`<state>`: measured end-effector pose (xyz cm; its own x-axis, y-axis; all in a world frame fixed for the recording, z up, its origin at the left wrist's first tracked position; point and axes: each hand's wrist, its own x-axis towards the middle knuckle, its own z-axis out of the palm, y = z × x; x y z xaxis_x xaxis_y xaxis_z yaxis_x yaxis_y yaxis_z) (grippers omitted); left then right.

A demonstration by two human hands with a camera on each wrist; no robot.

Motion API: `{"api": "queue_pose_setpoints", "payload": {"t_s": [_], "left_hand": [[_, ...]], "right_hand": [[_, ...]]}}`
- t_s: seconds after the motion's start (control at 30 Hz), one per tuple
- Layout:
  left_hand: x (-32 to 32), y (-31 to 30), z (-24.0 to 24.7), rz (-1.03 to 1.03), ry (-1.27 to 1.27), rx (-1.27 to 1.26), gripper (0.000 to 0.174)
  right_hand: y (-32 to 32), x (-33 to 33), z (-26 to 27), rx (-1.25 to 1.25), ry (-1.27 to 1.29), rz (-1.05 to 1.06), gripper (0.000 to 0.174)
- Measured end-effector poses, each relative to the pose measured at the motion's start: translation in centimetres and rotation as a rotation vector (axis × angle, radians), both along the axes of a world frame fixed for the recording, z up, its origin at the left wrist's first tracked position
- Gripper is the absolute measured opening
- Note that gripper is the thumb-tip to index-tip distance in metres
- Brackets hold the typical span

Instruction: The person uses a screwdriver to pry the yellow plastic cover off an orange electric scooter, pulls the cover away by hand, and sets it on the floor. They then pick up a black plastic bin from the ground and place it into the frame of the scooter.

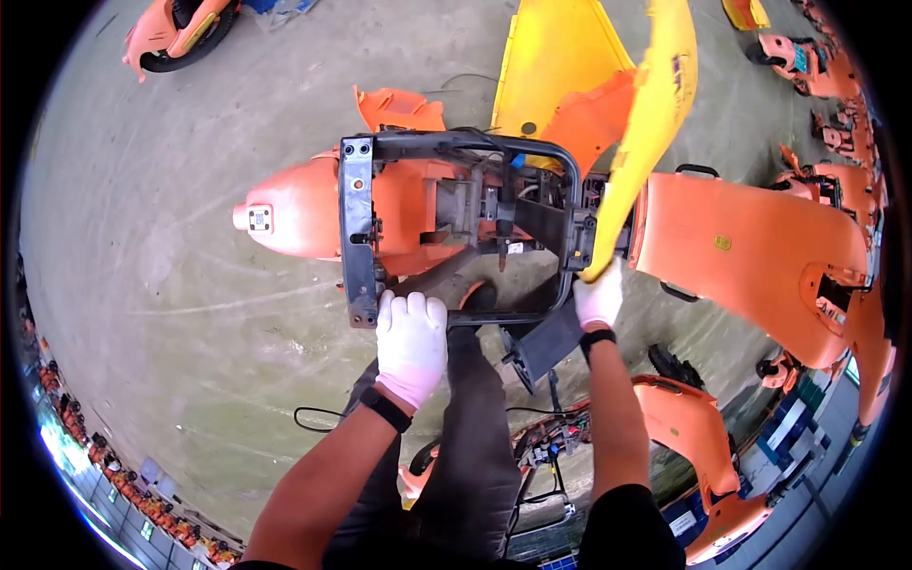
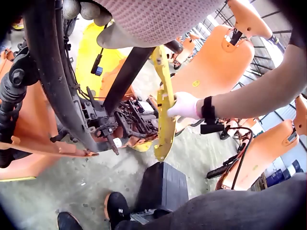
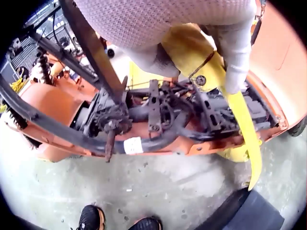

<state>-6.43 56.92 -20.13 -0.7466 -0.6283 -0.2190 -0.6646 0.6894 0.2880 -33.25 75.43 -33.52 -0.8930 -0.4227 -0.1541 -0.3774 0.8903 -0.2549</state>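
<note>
- Floor [image 1: 171, 313]: concrete, orange shells scattered all round.
- Scooter [image 1: 304, 209]: orange, stripped, lies centre; I see wiring & mech parts exposed inside.
- Frame [image 1: 359, 218]: black tube loop, sits on top of scooter.
- Panel [image 1: 655, 104]: yellow, long, curved. Lower end is at frame's rt corner, top rises beside an orange cover [image 1: 750, 256].
- L hand [image 1: 410, 342]: white glove, fingers wrapped over frame's near bar.
- R hand [image 1: 598, 299]: gloved too, clamped round panel's lower end.
- Shoe [image 2: 117, 208]: black, on floor below frame.
</note>
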Motion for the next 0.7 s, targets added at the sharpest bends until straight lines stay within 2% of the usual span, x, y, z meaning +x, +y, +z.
{"api": "queue_pose_setpoints", "payload": {"t_s": [0.1, 0.13, 0.2, 0.23, 0.27, 0.3, 0.33, 0.37, 0.4, 0.43, 0.47, 0.5, 0.57, 0.6, 0.67, 0.7], "left_hand": [[0.3, 0.5, 0.1, 0.000, -0.004, 0.027, 0.026], [0.0, 0.0, 0.1, 0.007, -0.003, 0.018, 0.027], [0.4, 0.7, 0.5, 0.001, -0.021, 0.047, 0.028], [0.6, 0.9, 0.6, 0.002, -0.033, 0.064, 0.022], [0.6, 0.7, 0.1, 0.010, -0.044, 0.066, 0.017], [1.1, 1.2, -0.5, 0.002, -0.021, 0.047, 0.017], [1.3, 1.9, 0.0, -0.007, -0.044, 0.079, 0.017], [1.5, 2.3, 0.8, 0.019, -0.100, 0.105, 0.017], [0.8, 1.8, 0.6, 0.052, -0.126, 0.103, 0.016], [0.4, 1.9, 0.7, 0.136, -0.092, 0.149, 0.025], [0.7, 2.7, -0.2, 0.175, -0.066, 0.103, 0.018], [0.7, 2.6, 0.0, 0.183, -0.031, 0.087, 0.015], [0.2, 2.4, -0.1, 0.200, 0.009, 0.068, 0.012], [0.2, 2.5, -0.3, 0.219, 0.022, 0.067, 0.013], [0.3, 2.8, -0.4, 0.242, 0.027, 0.075, 0.016], [0.2, 2.6, -0.1, 0.238, 0.032, 0.072, 0.018]], "right_hand": [[0.1, -4.2, 4.4, -0.039, 0.039, -0.052, 0.044], [-1.8, -7.0, 5.2, -0.087, 0.093, -0.076, 0.036], [-6.6, -14.5, 8.7, -0.080, 0.236, 0.083, 0.030], [-10.2, -18.9, 10.5, -0.040, 0.300, 0.136, 0.026], [-14.4, -23.8, 11.9, 0.154, 0.420, 0.227, 0.026], [-16.2, -35.1, 9.3, 0.412, 0.497, 0.290, 0.030], [-18.7, -36.8, 9.4, 0.441, 0.469, 0.294, 0.030], [-21.8, -37.6, 12.1, 0.224, 0.502, 0.242, 0.032], [-24.7, -38.0, 14.3, -0.020, 0.567, 0.185, 0.034], [-25.4, -34.6, 14.6, -0.189, 0.435, 0.255, 0.035], [-24.4, -28.2, 15.2, -0.347, 0.288, 0.319, 0.036], [-23.5, -21.4, 17.3, -0.287, 0.105, 0.306, 0.038], [-19.5, -13.2, 16.3, -0.379, 0.083, 0.361, 0.029], [-16.9, -11.0, 15.6, -0.329, 0.124, 0.389, 0.028], [-12.2, -8.8, 13.1, -0.240, 0.011, 0.302, 0.029], [-9.2, -8.8, 10.8, -0.173, -0.132, 0.205, 0.031]]}}
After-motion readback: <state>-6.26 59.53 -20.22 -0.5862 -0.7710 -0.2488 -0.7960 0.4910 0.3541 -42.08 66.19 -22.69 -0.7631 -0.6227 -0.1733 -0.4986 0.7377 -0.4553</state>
